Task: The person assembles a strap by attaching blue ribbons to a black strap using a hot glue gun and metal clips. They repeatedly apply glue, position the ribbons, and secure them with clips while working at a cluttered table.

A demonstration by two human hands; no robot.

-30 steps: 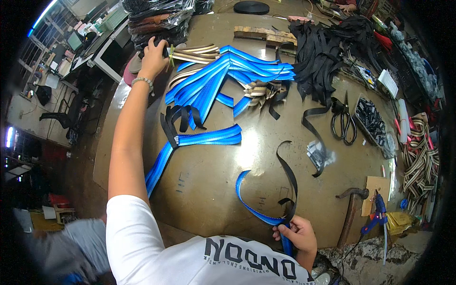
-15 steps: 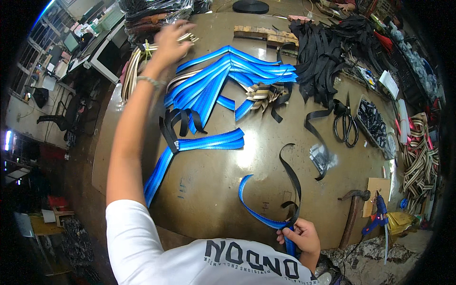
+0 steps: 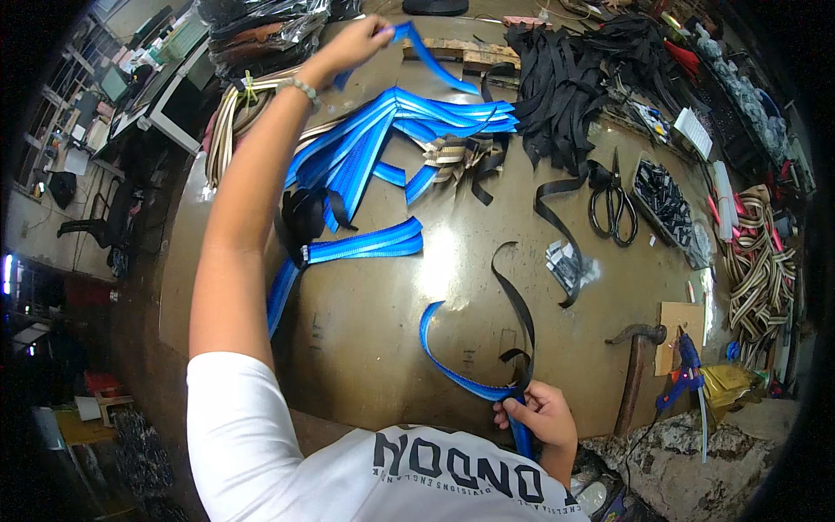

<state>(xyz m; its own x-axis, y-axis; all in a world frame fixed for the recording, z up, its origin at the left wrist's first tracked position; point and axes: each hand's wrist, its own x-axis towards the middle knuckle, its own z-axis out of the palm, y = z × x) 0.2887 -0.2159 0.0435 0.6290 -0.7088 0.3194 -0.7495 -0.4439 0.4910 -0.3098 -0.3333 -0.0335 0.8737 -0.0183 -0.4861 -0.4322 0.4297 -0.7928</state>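
My left hand (image 3: 361, 43) is raised at the far side of the table, pinching a single blue strap (image 3: 428, 61) that hangs from the fingers. Below it spreads a pile of blue straps (image 3: 370, 139), folded at the middle. Close to my body, my right hand (image 3: 544, 413) grips a curled blue webbing strap (image 3: 433, 352) together with a black strap (image 3: 520, 309) that loops upward. A bundle of blue straps (image 3: 365, 244) with black bands across it lies near my left forearm. Brown striped straps (image 3: 452, 157) sit beside the pile.
Black straps (image 3: 557, 96) heap up at the far right. Scissors (image 3: 614, 217) lie beside a tray of small black parts (image 3: 668, 204). A hammer (image 3: 635, 374) and a blue glue gun (image 3: 687, 361) rest at the near right. Bagged goods (image 3: 261, 43) stand far left.
My left hand has taken hold of one blue strap and lifted it off the top of the pile. My right hand keeps its grip. The whole view has shifted slightly.
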